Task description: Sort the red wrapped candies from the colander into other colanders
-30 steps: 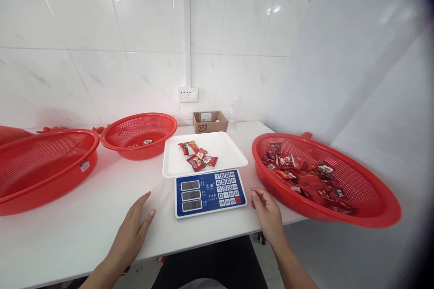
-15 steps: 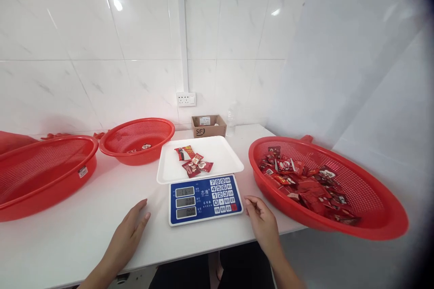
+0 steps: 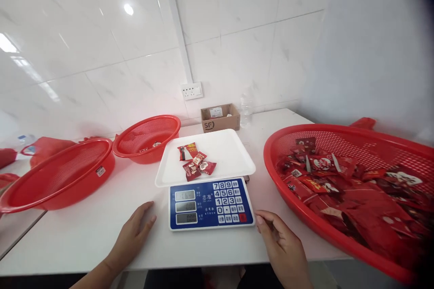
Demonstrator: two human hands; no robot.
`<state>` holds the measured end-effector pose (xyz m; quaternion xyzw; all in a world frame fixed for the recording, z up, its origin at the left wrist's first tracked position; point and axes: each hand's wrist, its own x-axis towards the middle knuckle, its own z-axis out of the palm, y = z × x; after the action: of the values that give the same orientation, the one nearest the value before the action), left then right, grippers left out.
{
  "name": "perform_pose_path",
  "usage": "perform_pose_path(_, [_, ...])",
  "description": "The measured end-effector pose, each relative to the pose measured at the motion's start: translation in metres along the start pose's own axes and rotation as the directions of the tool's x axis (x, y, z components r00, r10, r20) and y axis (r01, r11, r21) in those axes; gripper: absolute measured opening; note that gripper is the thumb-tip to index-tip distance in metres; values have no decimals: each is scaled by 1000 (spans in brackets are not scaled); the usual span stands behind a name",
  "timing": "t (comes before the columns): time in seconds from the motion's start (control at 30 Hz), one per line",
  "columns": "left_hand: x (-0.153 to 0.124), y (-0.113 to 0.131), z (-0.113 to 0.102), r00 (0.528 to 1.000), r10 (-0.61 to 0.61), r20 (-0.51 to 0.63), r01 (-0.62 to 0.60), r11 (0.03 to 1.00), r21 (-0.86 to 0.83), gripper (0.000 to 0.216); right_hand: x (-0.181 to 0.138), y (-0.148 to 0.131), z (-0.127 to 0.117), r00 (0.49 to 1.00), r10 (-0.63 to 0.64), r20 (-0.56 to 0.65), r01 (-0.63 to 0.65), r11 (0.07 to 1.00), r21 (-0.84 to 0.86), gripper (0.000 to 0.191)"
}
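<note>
On the table stands a blue-and-white electronic scale [image 3: 212, 205] with a white tray [image 3: 233, 158] on top. Several small red snack packets [image 3: 191, 170] lie in a loose group on the tray's left half. My left hand [image 3: 134, 230] rests on the table left of the scale, thumb and fingers apart, holding nothing. At the scale's lower right corner is my right hand [image 3: 283, 244], its fingers curled and thumb close to the forefinger. Nothing shows in it, and its fingertips are at or very near the scale's edge.
A large red basket [image 3: 281, 185] full of red packets stands at right. Two more red baskets stand at left; the farther basket [image 3: 135, 156] holds a few packets. A cardboard box [image 3: 220, 123] and a clear plastic bottle [image 3: 246, 110] are by the wall.
The view has tilted and come nearer the right basket. Both hands keep about the same places beside the scale, and the packets on the tray have not moved.
</note>
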<state>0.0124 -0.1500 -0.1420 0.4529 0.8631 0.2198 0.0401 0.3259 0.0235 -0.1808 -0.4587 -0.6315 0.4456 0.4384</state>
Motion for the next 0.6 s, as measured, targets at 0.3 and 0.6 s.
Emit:
perform_pose_path(0.3, [-4, -2, 4, 1000, -4, -8, 3, 998, -59, 45, 2, 13, -7, 998, 55, 32, -52, 994, -92, 44])
perform_pose_path(0.6, [-7, -12, 13, 999, 38, 37, -33, 992, -124, 52, 5, 11, -2, 987, 90, -137, -113, 978, -174, 52])
